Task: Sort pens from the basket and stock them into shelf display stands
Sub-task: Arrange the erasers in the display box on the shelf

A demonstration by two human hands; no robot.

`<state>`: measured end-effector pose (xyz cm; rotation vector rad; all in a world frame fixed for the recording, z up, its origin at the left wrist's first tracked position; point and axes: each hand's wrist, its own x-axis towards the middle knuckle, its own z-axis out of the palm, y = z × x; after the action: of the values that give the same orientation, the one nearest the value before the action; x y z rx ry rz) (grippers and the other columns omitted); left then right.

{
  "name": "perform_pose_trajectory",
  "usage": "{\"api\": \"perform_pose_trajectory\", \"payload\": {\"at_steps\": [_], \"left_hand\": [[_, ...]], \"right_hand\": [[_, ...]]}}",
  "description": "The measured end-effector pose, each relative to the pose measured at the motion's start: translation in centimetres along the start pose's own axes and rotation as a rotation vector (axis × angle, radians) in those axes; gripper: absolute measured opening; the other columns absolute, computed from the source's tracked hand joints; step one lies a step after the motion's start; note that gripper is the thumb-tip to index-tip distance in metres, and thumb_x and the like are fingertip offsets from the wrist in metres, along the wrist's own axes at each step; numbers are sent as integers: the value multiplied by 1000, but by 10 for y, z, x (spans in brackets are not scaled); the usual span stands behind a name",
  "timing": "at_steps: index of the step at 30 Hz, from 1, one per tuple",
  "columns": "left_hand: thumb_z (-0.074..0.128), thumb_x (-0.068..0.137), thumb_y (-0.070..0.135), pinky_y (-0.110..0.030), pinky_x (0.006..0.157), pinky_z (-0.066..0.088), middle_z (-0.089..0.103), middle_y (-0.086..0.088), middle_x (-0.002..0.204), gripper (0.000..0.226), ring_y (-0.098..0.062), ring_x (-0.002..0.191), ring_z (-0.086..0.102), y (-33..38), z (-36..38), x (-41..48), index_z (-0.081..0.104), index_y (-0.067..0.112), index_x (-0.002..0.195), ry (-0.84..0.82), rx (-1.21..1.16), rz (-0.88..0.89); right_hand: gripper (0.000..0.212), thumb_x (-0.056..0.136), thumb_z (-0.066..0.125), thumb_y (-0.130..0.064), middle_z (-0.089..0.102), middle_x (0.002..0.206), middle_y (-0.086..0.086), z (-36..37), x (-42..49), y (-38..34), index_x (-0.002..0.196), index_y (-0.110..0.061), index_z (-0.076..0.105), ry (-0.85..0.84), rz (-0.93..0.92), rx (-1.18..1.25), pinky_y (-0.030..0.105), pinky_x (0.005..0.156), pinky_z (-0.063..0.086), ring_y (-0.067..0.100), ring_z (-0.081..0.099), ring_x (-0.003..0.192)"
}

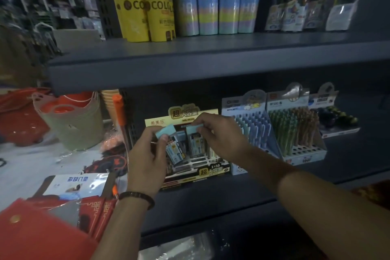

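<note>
My left hand (147,150) and right hand (219,133) each pinch 1 box (163,131) above the stand (196,167); a tilted box could jam in a slot.

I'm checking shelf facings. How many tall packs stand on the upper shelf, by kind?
Yellow lion tubes: 2
Pastel striped pencil tubs: 4
Dome-capped hanging packs: 4, of which 3 have blue caps and 1 a purple cap
Total: 10

Tight squeeze on the lower shelf

Dark grey upper shelf board (190,65) hangs overhead; blue cardboard pen stand (251,131) blocks the right (front's open).
</note>
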<state>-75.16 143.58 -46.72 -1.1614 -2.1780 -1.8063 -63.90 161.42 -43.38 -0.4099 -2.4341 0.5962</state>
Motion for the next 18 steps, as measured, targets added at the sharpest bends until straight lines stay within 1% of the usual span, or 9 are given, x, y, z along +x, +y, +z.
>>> {"api": "perform_pose_trajectory", "payload": {"at_steps": [1,2,4,6,10,14,16,18], "left_hand": [[50,103,32,-29,66,62,68,14,100,9,0,88,68,-2,0,1,57,33,109,-17,26,11],[50,103,33,-30,68,61,68,15,102,10,0,89,68,-5,0,1,57,35,110,-32,43,18],[51,102,34,-32,72,61,68,16,105,11,0,92,67,-8,0,3,57,38,110,-49,56,21],[52,102,34,-33,73,62,68,17,104,11,0,92,67,-9,1,5,58,40,110,-46,56,17],[52,102,35,-31,74,62,67,15,104,9,0,93,66,-9,3,7,57,40,108,-61,41,1],[53,102,34,-33,71,62,69,12,102,8,-3,90,68,-7,5,9,59,38,107,-54,15,-7],[53,102,33,-34,72,62,69,13,101,8,-4,89,68,-8,5,10,59,38,106,-51,21,-2],[54,102,33,-35,73,61,69,14,100,9,-3,89,68,-8,5,9,59,38,106,-45,33,1]], "right_hand": [[19,103,61,-16,74,97,-3,3,1,2,115,-26,73,4,0,-16,33,74,58,12,68,84],[19,102,63,-16,74,97,-4,6,1,4,114,-26,73,16,5,-19,35,75,59,11,69,84],[17,102,64,-16,75,93,-6,10,1,7,112,-25,73,46,27,-5,38,73,60,10,69,78],[14,101,66,-18,74,90,-8,13,1,8,110,-26,72,63,37,3,40,71,61,9,69,74],[14,100,67,-18,73,87,-12,16,1,10,108,-28,71,50,38,9,44,67,62,12,70,71],[16,99,68,-17,73,85,-11,15,3,12,106,-30,71,15,15,14,43,67,63,11,72,72],[16,99,68,-16,73,85,-11,14,3,12,104,-32,70,4,13,12,41,70,63,9,72,74],[15,99,68,-17,74,85,-9,14,5,13,102,-32,69,-3,16,-1,43,71,63,11,72,75]]}}
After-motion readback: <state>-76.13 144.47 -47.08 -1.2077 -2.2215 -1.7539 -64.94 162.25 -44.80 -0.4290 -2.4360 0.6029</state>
